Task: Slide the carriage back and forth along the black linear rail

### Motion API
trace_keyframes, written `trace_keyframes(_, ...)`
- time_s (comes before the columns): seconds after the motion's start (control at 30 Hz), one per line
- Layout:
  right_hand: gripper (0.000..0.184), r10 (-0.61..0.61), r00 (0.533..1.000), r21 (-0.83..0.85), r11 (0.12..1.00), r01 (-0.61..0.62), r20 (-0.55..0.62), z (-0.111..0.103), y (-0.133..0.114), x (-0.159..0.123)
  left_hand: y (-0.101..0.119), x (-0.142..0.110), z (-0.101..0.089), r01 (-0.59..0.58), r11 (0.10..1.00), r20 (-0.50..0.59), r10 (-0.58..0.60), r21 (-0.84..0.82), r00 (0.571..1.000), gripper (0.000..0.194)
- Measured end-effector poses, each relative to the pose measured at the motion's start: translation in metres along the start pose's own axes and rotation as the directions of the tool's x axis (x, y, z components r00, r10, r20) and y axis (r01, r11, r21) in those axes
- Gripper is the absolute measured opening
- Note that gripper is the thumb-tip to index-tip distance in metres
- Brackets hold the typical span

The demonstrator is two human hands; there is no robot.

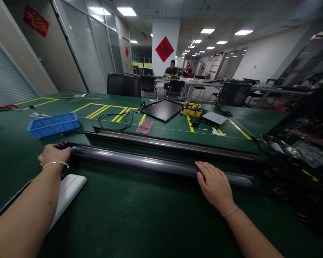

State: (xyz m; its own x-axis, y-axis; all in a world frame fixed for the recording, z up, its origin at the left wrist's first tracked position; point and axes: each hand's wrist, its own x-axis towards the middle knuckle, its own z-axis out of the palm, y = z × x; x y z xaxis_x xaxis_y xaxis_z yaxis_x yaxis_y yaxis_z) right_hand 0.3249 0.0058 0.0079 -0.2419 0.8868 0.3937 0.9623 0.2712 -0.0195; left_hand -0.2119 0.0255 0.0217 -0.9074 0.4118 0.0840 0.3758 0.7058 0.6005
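Observation:
A long dark glossy bar (140, 162) lies across the green table (140, 215) in front of me. My left hand (54, 154) is closed round its left end, fingers curled over the end cap. Flat on the bar's right part rests my right hand (214, 184), fingers stretched out and together. Just behind it and parallel lies a second long dark metal rail (172, 144). A bracelet sits on each of my wrists.
A white flat panel (68, 191) lies under my left forearm. Behind are a blue plastic tray (54, 124), a black cable (115, 120), a black flat panel (163, 109), a yellow box (193, 109) and a small grey box (214, 119). Dark equipment (301, 143) crowds the right. A person (172, 71) sits far back.

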Motion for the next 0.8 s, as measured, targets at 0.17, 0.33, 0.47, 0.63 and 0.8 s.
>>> trace_keyframes(0.17, 0.041, -0.004, 1.000, 0.007, 1.000, 0.004, 0.003, 0.0001, 0.0002, 0.0001, 0.0007, -0.0018, -0.0006, -0.006, 1.000, 0.016, 0.005, 0.022, 1.000, 0.073)
trace_keyframes(0.33, 0.040, -0.001, 1.000, 0.000, 1.000, 0.001, 0.005, 0.0003, 0.0005, 0.0001, 0.0031, -0.0030, -0.0026, -0.020, 0.998, 0.033, 0.018, 0.051, 0.999, 0.074)
trace_keyframes(0.47, 0.041, -0.010, 1.000, -0.004, 1.000, 0.011, 0.013, 0.0011, 0.0008, 0.0000, 0.0044, -0.0038, -0.0031, -0.033, 0.997, 0.038, 0.030, 0.073, 0.999, 0.078)
trace_keyframes(0.63, 0.041, -0.003, 1.000, -0.010, 1.000, 0.003, 0.021, 0.0024, 0.0013, -0.0003, 0.0022, -0.0010, -0.0023, -0.093, 0.990, 0.082, 0.084, 0.109, 0.993, 0.075)
trace_keyframes(0.8, 0.042, 0.009, 1.000, -0.002, 1.000, -0.009, 0.025, 0.0030, 0.0020, -0.0004, 0.0005, 0.0020, -0.0021, -0.124, 0.980, 0.105, 0.108, 0.153, 0.989, 0.075)
